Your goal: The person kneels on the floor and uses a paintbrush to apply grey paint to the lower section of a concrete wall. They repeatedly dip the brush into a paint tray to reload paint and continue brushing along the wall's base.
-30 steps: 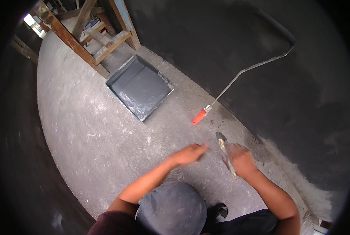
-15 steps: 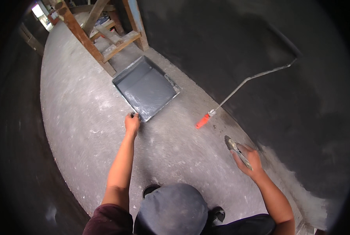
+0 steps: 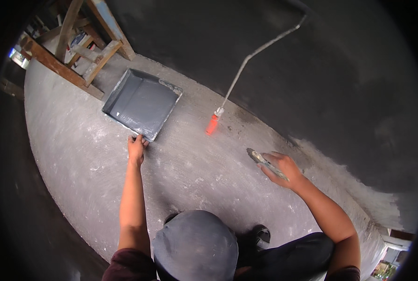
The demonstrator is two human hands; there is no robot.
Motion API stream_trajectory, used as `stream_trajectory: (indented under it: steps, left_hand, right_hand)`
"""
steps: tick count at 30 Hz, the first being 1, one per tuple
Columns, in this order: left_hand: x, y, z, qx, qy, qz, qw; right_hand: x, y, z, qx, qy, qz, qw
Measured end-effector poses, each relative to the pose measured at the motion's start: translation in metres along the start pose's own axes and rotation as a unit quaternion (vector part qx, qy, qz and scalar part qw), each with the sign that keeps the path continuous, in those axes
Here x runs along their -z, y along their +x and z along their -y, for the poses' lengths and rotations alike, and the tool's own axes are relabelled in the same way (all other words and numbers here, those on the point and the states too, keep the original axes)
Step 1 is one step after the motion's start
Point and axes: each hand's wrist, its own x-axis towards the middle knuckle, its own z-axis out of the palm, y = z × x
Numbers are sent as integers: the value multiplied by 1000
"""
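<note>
My left hand (image 3: pixel 136 149) pinches the near edge of a dark grey paint tray (image 3: pixel 145 105), which lies on the floor ahead and to the left. Grey paint glistens in the tray, and its rim is crusted with it. In my right hand (image 3: pixel 283 169) is a paintbrush (image 3: pixel 263 162), its dark bristles pointing up and left, just above the floor at the right. Between the two hands, farther off, a paint roller frame's orange handle (image 3: pixel 212 125) rests on the floor. Its bent metal rod leans against the dark wall, and the roller end is hard to make out.
A wooden trestle (image 3: pixel 94 77) stands beyond the tray at the far left. The dark grey wall (image 3: pixel 284 79) runs along the right, paler near its lower end. Pale splatters mark the concrete floor (image 3: pixel 82 145). A rounded grey cap (image 3: pixel 197 246) covers part of the floor at the bottom.
The view has turned, so the tray, trestle and roller frame sit farther left in the picture. My left hand stays on the tray edge; my right hand keeps the brush, slightly farther from the roller handle.
</note>
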Motion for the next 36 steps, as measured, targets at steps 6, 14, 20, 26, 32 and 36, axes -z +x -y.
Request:
stream_trajectory:
  steps: [6, 14, 20, 26, 32, 36]
  left_hand:
    - [6, -69, 21, -40, -66, 15, 997]
    - [50, -190, 68, -2, -8, 66, 998]
    - [62, -292, 56, 7, 52, 68, 996]
    - [89, -345, 44, 67, 53, 132, 988]
    - [99, -351, 32, 100, 164, 162, 968]
    - [71, -330, 22, 122, 214, 284, 927]
  right_hand:
    - [6, -14, -2, -20, 12, -5, 1000]
    - [7, -38, -5, -36, 57, -11, 998]
    - [17, -53, -16, -14, 51, -54, 997]
    - [25, -66, -31, -3, 34, -105, 994]
    - [25, -72, -34, -15, 98, -88, 991]
    - [31, -93, -30, -14, 156, -77, 985]
